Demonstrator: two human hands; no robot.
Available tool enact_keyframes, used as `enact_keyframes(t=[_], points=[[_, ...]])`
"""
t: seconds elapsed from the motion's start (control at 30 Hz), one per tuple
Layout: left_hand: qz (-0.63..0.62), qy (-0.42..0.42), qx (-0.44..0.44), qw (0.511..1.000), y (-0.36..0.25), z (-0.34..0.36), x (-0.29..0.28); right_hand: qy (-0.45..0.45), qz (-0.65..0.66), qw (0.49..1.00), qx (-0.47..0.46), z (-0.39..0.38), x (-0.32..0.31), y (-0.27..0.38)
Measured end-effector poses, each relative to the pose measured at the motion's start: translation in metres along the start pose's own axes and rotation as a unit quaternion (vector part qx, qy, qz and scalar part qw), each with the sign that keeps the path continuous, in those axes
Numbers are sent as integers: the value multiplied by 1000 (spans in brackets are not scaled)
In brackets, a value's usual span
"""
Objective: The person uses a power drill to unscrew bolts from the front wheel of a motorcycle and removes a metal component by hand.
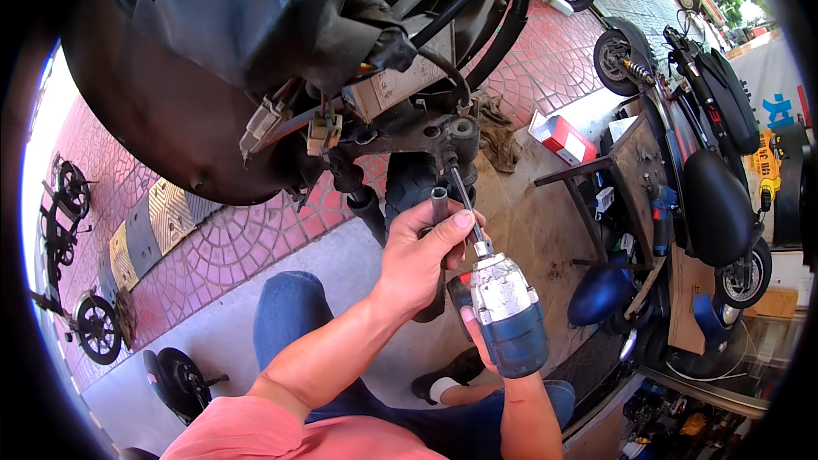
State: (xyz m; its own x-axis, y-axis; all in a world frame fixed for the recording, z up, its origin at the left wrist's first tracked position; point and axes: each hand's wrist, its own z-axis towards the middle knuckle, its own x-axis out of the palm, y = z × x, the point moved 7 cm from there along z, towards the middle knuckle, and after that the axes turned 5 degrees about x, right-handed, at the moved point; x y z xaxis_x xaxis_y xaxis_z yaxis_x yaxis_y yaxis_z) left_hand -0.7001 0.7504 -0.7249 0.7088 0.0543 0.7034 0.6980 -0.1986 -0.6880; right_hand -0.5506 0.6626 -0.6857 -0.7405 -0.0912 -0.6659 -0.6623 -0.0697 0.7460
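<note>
My right hand (479, 336) is wrapped round the grip of a cordless impact driver (506, 317) with a scuffed silver nose and a dark blue rear. A long thin bit (464, 192) runs up from its chuck, and its tip meets the dark metal bracket (439, 138) beneath the scooter's body; whether it sits in a screw cannot be made out. Closed beside the bit, my left hand (416, 257) grips a hollow metal tube (439, 198) like a long socket, its thumb close to the bit's shaft. Loose wire connectors (324, 134) and a silver box (400, 85) hang just above.
A black body panel (204, 77) overhangs the upper left. To the right stand a small metal stool (626, 162), a red and white box (564, 138), a blue drill (660, 217) and a parked scooter (720, 204). A brown rag (496, 129) lies on the floor near the wheel.
</note>
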Motion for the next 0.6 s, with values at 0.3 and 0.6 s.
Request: enact_keyframes(t=[0.3, 0.6], points=[[-15, 75, -60, 995, -2, 11, -2, -66, -55, 996, -32, 5, -11, 35], [-277, 68, -176, 942, 6, 8, 11, 103, -100, 985, 99, 52, -74, 41]])
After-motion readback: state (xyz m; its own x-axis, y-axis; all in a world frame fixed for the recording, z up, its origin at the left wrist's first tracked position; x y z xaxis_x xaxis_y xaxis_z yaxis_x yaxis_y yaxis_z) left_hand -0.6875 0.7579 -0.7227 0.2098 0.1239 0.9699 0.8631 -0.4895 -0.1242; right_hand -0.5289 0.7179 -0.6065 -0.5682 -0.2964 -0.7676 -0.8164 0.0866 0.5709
